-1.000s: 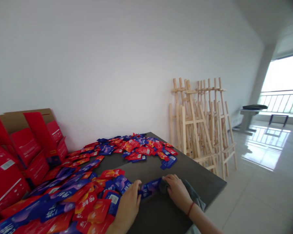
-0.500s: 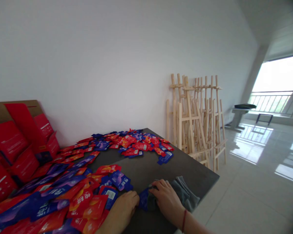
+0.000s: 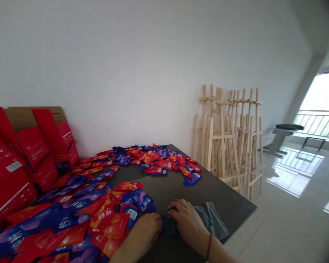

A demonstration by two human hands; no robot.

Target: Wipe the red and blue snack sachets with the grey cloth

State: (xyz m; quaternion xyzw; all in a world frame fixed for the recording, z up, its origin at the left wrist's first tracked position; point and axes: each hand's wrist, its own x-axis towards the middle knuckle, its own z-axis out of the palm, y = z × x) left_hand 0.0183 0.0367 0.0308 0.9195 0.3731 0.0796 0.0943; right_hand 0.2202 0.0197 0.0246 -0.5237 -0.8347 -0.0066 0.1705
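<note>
My left hand (image 3: pixel 148 230) is closed near the table's front edge, its fingertips at the left edge of a blue packet (image 3: pixel 163 224) that shows only in part. My right hand (image 3: pixel 188 221) presses a grey-green cloth (image 3: pixel 205 219) with curled fingers, over the packet's right side. A clear plastic edge (image 3: pixel 218 223) lies at the cloth's right. Just left of my left hand are red and blue packets, among them a blue one (image 3: pixel 142 199) and one with a white label (image 3: pixel 132 214). The fingertips of both hands are partly hidden.
Many red and blue packets (image 3: pixel 106 215) cover the left of the dark table (image 3: pixel 153 188); another heap (image 3: pixel 159 160) lies at the back. Open red boxes (image 3: pixel 35 146) stand at the left. Wooden easels (image 3: pixel 224 142) lean against the wall beyond the table's right edge.
The view has turned left, so things appear further right. Less of the blue packet shows between my hands, and the cloth and my right hand now cover more of it.
</note>
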